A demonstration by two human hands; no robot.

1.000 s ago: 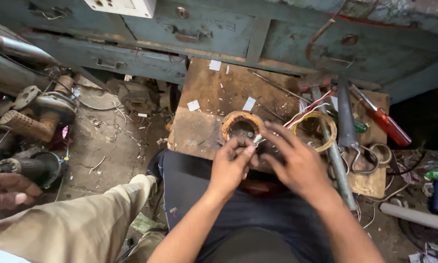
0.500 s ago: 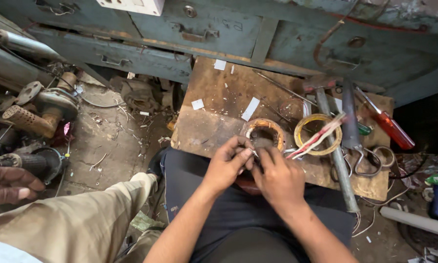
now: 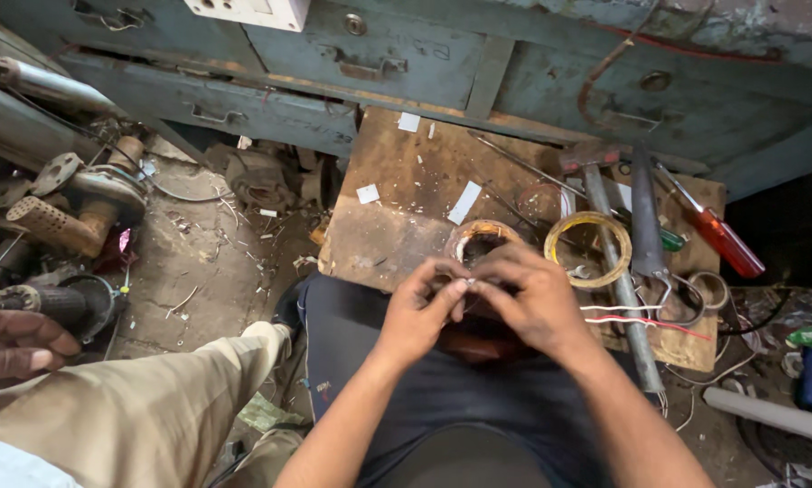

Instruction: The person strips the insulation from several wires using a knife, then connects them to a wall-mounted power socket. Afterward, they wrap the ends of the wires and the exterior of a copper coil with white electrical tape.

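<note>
My left hand point(image 3: 421, 307) and my right hand point(image 3: 530, 298) meet over my lap, fingertips pinched together on a thin white wire or strip at the near edge of a copper winding coil point(image 3: 480, 237). The coil is a brown ring with pale wrapping; its lower half is hidden behind my fingers. It rests at the front edge of a worn wooden board point(image 3: 397, 203). A second ring of yellow tape point(image 3: 592, 248) lies just right of the coil, apart from my hands.
On the board's right side lie a hammer point(image 3: 615, 262), pliers point(image 3: 645, 226), a red-handled screwdriver point(image 3: 718, 237) and red and white wires point(image 3: 645, 316). Another person's hand point(image 3: 13, 339) and tan trouser leg point(image 3: 144, 411) are at left. Motor parts point(image 3: 71, 212) litter the floor. A blue metal cabinet point(image 3: 379, 54) stands behind.
Both hands have stayed together at the coil, drawn slightly toward my lap. My right hand has moved left off the yellow ring and now pinches at the coil's near edge.
</note>
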